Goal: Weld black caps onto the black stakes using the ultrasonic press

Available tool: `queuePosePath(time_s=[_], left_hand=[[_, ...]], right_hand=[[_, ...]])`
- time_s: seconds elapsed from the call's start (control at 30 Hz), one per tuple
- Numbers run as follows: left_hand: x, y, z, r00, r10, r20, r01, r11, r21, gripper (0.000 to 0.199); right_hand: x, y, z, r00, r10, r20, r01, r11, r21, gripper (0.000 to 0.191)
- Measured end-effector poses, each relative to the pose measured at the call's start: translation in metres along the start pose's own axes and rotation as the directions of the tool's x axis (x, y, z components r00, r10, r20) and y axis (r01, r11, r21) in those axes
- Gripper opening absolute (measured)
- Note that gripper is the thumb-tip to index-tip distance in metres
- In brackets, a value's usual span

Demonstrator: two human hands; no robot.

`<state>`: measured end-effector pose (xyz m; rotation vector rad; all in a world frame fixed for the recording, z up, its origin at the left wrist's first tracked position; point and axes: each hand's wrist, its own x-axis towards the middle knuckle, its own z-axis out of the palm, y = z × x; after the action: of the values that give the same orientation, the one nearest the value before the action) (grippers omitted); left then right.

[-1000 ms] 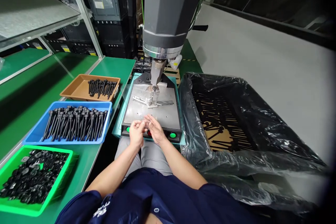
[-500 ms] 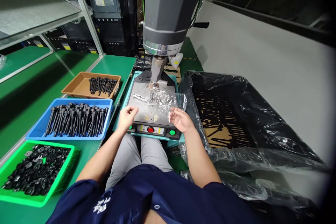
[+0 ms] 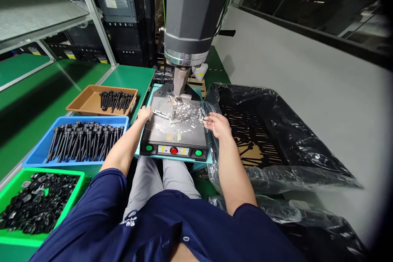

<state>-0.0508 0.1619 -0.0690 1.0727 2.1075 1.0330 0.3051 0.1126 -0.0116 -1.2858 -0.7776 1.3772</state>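
A clear plastic sheet [image 3: 188, 111] lies crumpled over the metal plate [image 3: 162, 132] of the press, beneath the pointed tool [image 3: 179, 82]. At the sheet's right end is my right hand [image 3: 217, 124], its fingers spread and overlapping the film. My left hand [image 3: 144, 113] is at the plate's left edge with fingers curled; whatever they hold, if anything, is hidden. Between that hand and the tool rests a light metal bar [image 3: 160, 114]. Green and red buttons [image 3: 173, 150] line the front of the press.
Left of the press stand a brown tray [image 3: 86, 99] and a blue tray [image 3: 39, 147] of black screw-like parts, and a green bin [image 3: 80, 180] of small black pieces. A large plastic-lined box [image 3: 264, 110] with long dark parts borders the right side.
My left hand has moved forward and left, to the plate's edge. My right hand has shifted forward and slightly right. The view has shifted a little.
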Motion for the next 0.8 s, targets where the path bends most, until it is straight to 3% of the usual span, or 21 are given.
queuePosePath(time_s=[0.2,0.3,0.4,0.5,0.63,0.73,0.8], left_hand=[[-0.005,-0.04,0.0,0.957,-0.291,0.004,0.286,0.94,-0.188,0.043],[-0.014,-0.045,-0.004,0.935,-0.353,0.034,0.343,0.876,-0.34,0.032],[-0.026,-0.043,-0.011,0.944,-0.327,0.049,0.308,0.815,-0.491,0.023],[-0.037,-0.04,-0.018,0.957,-0.282,0.069,0.266,0.758,-0.596,0.031],[-0.06,-0.043,-0.024,0.966,-0.26,-0.01,0.186,0.718,-0.671,0.027],[-0.097,-0.054,-0.019,0.967,-0.241,-0.076,0.118,0.696,-0.708,0.025],[-0.133,-0.062,-0.009,0.973,-0.225,-0.055,0.116,0.677,-0.727,0.021]], right_hand=[[0.032,-0.03,0.016,0.999,-0.03,-0.027,0.031,0.998,0.047,0.013],[0.05,-0.044,0.028,1.0,0.002,0.02,-0.004,0.995,0.096,0.01],[0.061,-0.052,0.037,0.997,0.061,0.055,-0.067,0.99,0.122,0.014],[0.067,-0.056,0.043,0.985,0.144,0.095,-0.155,0.981,0.119,0.021],[0.07,-0.057,0.045,0.976,0.176,0.126,-0.189,0.976,0.107,0.022],[0.073,-0.058,0.041,0.979,0.166,0.122,-0.184,0.97,0.157,0.022],[0.076,-0.058,0.039,0.979,0.148,0.139,-0.173,0.966,0.19,0.025]])
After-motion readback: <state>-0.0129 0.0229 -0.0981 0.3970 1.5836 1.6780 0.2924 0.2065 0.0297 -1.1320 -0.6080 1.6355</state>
